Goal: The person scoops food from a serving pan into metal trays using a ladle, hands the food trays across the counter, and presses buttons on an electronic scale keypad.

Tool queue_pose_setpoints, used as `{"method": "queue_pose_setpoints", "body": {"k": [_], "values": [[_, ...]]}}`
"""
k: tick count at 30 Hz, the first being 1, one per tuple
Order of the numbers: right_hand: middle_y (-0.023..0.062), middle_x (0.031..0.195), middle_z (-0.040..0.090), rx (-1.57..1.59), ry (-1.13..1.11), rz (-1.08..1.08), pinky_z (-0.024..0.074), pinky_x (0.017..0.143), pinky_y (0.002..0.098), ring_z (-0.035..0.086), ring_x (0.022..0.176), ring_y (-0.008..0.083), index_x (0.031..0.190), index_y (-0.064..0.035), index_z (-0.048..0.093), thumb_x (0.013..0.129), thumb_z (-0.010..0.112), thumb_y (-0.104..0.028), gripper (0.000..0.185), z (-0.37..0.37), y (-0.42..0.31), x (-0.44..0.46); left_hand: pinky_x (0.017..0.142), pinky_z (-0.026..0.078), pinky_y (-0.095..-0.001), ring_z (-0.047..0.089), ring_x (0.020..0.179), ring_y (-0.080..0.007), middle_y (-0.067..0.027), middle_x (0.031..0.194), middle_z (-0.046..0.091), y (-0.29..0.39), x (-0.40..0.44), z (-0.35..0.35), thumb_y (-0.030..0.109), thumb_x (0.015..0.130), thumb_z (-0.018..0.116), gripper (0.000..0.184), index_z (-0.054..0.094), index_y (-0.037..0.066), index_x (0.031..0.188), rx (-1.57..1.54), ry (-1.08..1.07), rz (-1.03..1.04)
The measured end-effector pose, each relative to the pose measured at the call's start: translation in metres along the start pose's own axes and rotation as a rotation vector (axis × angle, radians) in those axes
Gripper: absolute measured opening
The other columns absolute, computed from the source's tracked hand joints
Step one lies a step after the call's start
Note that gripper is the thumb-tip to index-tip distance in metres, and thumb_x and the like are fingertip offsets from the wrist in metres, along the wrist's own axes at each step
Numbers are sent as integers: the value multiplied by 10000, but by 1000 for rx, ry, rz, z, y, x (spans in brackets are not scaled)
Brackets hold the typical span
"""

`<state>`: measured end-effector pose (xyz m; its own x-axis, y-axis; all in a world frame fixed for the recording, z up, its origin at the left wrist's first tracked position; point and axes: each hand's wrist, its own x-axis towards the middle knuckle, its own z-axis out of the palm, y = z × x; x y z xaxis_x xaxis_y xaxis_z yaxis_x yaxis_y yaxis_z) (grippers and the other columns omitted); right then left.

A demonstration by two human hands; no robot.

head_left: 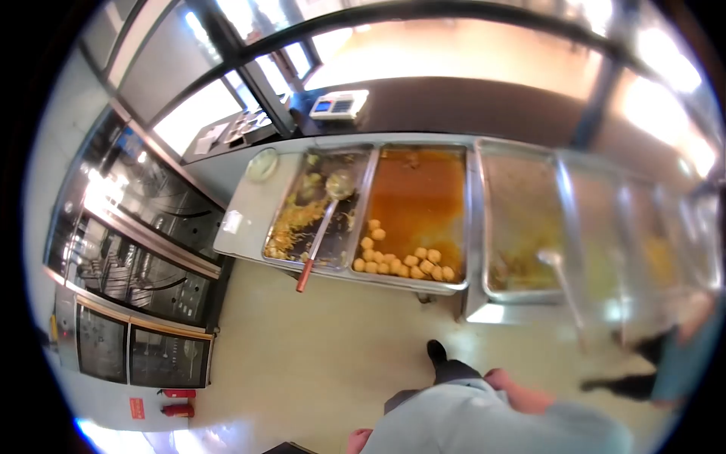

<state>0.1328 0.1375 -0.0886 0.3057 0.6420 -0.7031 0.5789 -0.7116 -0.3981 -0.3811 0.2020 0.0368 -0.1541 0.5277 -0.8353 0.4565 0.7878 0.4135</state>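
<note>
My right hand [496, 377] hangs low in front of my light shirt, its fingers too small to make out. At the bottom edge my left hand [359, 440] shows only in part. Both are well apart from the food trays. A ladle [321, 236] with a red handle end lies across the left tray [369, 178], which holds scraps of pale food in dark liquid. Round yellowish balls [414, 261] line the near side of the brown broth [420, 185] in the tray beside it.
More metal trays [563, 189] run rightward, one with another ladle [550, 259]. A co-worker [684, 363] stands blurred at the right. A keypad device [339, 105] rests on the dark counter. Glass-door cabinets [144, 265] and fire extinguishers [178, 410] are at the left.
</note>
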Motion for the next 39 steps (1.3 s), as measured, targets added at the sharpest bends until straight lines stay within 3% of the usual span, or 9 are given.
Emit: {"method": "queue_pose_setpoints", "body": {"k": [4,8,13,20,23,28,32,36,39], "values": [[172,773,730,390,-44,152,587,660,396,714,619,278,923,-23,740,801,680,-298,306,-40,-109,26,780,556,-356,691,885,-242,-160,965,718,37,-7,-27,175,857,660,334,668,-44,1109,-39,9,-32],[174,725,710,339,9,40,578,594,386,692,577,258,892,10,723,798,687,-214,245,-32,-148,54,732,568,-346,696,830,-240,-163,922,710,68,9,-55,113,859,642,287,652,-54,1092,-111,36,-28],[159,700,697,369,-24,247,572,553,384,682,565,246,883,49,699,793,686,-143,213,-34,-200,39,584,580,-356,690,687,-255,-170,864,677,89,87,-112,1,878,587,192,595,-53,1062,-391,102,-46],[117,714,705,176,27,350,582,555,362,695,580,218,942,16,704,841,654,-171,218,-5,-298,24,552,548,-320,675,682,-230,-155,899,645,192,225,-276,4,901,548,275,525,-45,1170,-383,171,251],[119,777,707,453,45,393,585,573,347,695,635,209,973,7,716,877,671,-177,212,2,-370,23,554,539,-302,671,692,-203,-110,855,638,256,292,-338,-14,901,545,190,570,-19,1089,-412,240,378],[95,769,694,680,365,201,546,509,303,669,591,162,972,23,692,890,657,-152,196,-16,-494,16,627,547,-324,670,688,-192,-104,820,666,412,332,-400,49,852,617,186,622,0,1032,72,412,829],[55,723,655,821,608,43,486,471,271,616,560,125,958,23,683,911,658,-127,160,-56,-576,43,669,554,-344,698,791,-203,-116,860,703,499,376,-421,85,863,647,214,640,2,1060,-35,224,784],[15,725,619,652,834,-262,420,472,222,542,546,76,997,14,667,944,640,-76,108,-104,-643,111,734,561,-368,702,780,-236,-136,859,711,545,408,-445,109,860,655,214,661,7,1047,136,361,870],[2,729,617,880,775,-206,424,504,205,541,570,59,1004,19,664,942,644,-49,94,-123,-719,134,734,559,-374,699,774,-257,-146,869,712,571,429,-470,115,851,662,216,666,9,1039,149,356,810]]}}
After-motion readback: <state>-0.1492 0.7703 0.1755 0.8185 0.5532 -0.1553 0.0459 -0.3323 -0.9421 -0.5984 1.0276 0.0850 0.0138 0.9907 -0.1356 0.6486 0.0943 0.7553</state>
